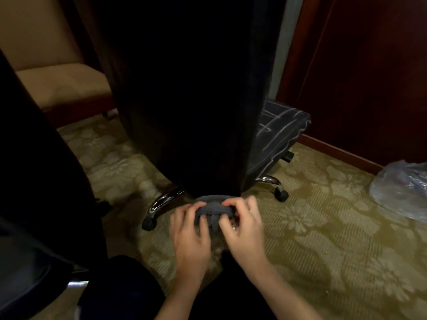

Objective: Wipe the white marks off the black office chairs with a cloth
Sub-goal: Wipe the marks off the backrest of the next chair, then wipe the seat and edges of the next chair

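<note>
A grey cloth (211,212) is bunched into a wad just below the centre of the view, at the bottom edge of the tall back of a black office chair (184,88). The left hand (190,229) holds the cloth from the 9 o'clock side, its fingers (203,224) curled over the wad and pinching the folds. The right hand (241,225) meets it from the 3 o'clock side, its fingers (227,204) bent and pinching the upper edge of the cloth against the thumb. The two hands almost touch across the cloth.

The chair back fills the middle of the view from 12 o'clock down to the hands. Its seat (280,130) shows at 2 o'clock from the cloth, dark and crossed with white marks (269,129) in lines. Chrome base legs (161,200) with black castors (282,195) spread out on both sides of the cloth.

A second dark chair (39,181) stands at the 9 o'clock edge. Beyond it, at 10 o'clock, is a tan upholstered seat (62,82). Dark wood panelling (358,72) rises at 1 to 2 o'clock. A crumpled clear plastic bag (402,190) lies at 3 o'clock on the patterned green-gold carpet (323,227). Dark trouser legs (129,289) show at 6 o'clock.
</note>
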The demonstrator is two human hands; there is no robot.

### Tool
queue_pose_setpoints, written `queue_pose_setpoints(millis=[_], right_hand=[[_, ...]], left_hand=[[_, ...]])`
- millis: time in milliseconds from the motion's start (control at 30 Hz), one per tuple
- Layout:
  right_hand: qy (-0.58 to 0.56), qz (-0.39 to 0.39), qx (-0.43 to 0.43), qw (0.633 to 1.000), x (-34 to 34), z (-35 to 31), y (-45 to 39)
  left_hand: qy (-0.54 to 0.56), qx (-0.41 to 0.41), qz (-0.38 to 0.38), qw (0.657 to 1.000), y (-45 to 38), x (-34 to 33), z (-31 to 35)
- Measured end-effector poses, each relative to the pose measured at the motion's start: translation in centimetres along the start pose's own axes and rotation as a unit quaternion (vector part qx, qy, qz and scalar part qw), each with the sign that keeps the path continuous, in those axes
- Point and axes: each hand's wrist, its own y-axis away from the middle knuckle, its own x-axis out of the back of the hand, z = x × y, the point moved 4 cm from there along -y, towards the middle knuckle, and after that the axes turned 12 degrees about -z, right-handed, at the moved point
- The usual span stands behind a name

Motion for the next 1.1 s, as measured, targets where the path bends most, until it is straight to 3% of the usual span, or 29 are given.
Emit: queue_pose_setpoints(millis=[133,200,300,467,600,667,767,900,967,1033,1100], right_hand=[[0.076,-0.086,0.065,0.991,-2.4,-1.1,0.6],[0.142,-0.082,0.097,0.982,-2.3,-0.9,1.2],[0.190,-0.065,0.105,0.974,-1.7,-0.4,2.0],[0.131,-0.027,0.063,0.989,-1.2,-0.6,1.1],[0.095,-0.007,0.078,0.992,-0.8,-0.6,-1.0],[0.034,-0.029,0.066,0.997,-1.1,-0.6,-1.9],[-0.066,-0.031,0.012,0.997,-1.9,-0.8,-3.1],[-0.214,-0.014,-0.098,0.972,-3.7,-0.2,-4.7],[-0.260,-0.002,-0.132,0.957,-4.4,0.2,-5.2],[-0.260,-0.003,-0.141,0.955,-4.6,0.3,-5.4],[-0.195,-0.018,-0.096,0.976,-4.4,0.2,-5.2]], left_hand=[[-0.106,0.036,0.062,0.992,1.7,3.3,-1.4],[-0.161,0.035,0.068,0.984,2.6,4.3,-1.3],[-0.143,0.069,0.029,0.987,3.4,4.0,-0.3],[-0.088,0.085,0.026,0.992,2.7,2.9,2.1],[-0.013,0.083,0.041,0.996,0.2,2.8,2.8],[0.083,0.120,0.044,0.988,-0.7,2.6,3.1],[0.275,0.219,0.065,0.934,-2.1,1.4,3.4],[0.390,0.286,0.139,0.864,-3.9,0.2,3.1],[0.350,0.278,0.142,0.883,-4.3,0.2,2.9],[0.198,0.225,0.105,0.948,-4.4,0.6,2.9],[0.047,0.157,0.064,0.984,-4.1,1.0,2.3]])
